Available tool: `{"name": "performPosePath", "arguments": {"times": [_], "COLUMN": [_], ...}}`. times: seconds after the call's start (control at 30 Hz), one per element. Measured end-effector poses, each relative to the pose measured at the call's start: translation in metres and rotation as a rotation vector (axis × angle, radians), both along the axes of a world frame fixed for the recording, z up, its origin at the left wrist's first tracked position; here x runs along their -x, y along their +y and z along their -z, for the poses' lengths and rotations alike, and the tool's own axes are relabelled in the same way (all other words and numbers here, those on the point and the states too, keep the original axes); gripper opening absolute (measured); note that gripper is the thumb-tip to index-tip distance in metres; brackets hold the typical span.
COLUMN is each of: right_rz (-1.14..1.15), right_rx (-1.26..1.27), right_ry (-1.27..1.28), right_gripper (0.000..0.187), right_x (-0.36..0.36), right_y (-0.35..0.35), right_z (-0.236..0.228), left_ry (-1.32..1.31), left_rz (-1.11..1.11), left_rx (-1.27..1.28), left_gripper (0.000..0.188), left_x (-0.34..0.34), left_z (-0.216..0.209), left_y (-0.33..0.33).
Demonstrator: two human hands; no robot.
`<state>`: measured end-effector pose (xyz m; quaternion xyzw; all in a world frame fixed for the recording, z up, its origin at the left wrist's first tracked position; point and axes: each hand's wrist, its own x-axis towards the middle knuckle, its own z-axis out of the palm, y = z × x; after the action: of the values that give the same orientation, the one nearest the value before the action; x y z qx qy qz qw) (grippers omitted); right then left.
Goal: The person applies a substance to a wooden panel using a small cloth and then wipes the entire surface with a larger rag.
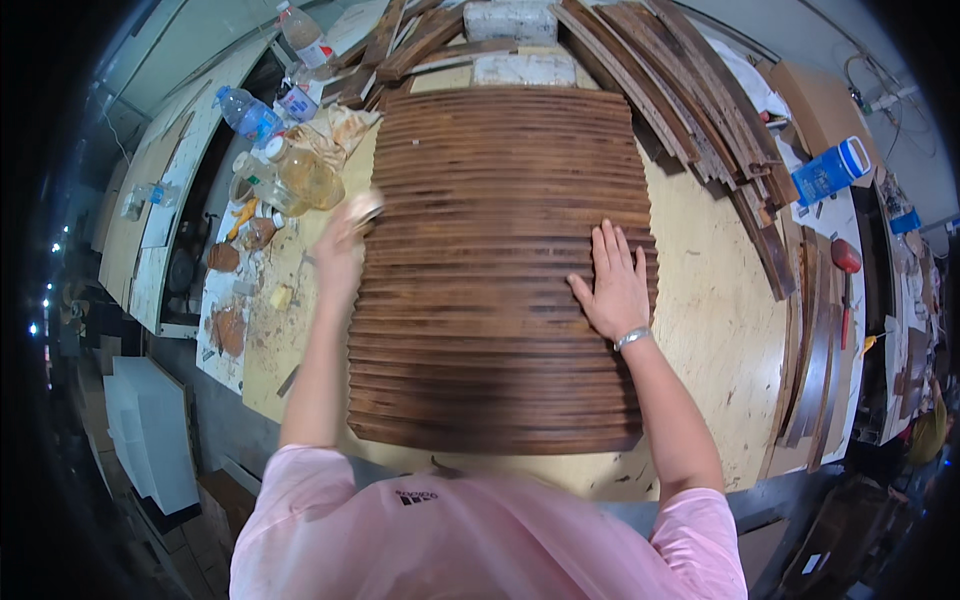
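Note:
A dark brown ribbed wooden panel (pixel 490 270) lies flat in front of me, its grooves running from side to side. At the panel's left edge, my left hand (pixel 340 245) is closed on a small pale object (pixel 366 208). Motion blurs both, so I cannot make out the object's kind. My right hand (pixel 615 285) rests palm down near the panel's right edge, fingers stretched out and thumb apart, holding nothing. A silvery bracelet (pixel 631 338) circles that wrist.
Under the panel is a pale plywood worktop (pixel 710 330). Bottles and jars (pixel 305 175) crowd its far left beside a stained cloth (pixel 345 132). Dark wood strips (pixel 690 100) are piled at the far right, near a blue container (pixel 830 172). More strips (pixel 815 350) lie along the right edge.

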<state>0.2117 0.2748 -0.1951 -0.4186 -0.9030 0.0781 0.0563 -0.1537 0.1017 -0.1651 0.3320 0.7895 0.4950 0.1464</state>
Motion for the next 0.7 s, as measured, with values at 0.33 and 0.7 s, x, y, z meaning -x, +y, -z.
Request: {"name": "performPosePath", "arguments": {"times": [0.33, 0.7], "right_rz": [0.015, -0.006], "right_rx": [0.009, -0.041], "right_ry": [0.018, 0.04], "right_gripper": [0.081, 0.08], "right_x": [0.003, 0.002], "right_y": [-0.005, 0.001], "right_z": [-0.004, 0.003], "left_ry": [0.832, 0.675], "left_rz": [0.61, 0.612], "left_rx": [0.024, 0.096], "left_gripper": [0.051, 0.035], "left_x": [-0.026, -0.125], "left_z": [0.045, -0.004], "left_y": [0.005, 0.0]}}
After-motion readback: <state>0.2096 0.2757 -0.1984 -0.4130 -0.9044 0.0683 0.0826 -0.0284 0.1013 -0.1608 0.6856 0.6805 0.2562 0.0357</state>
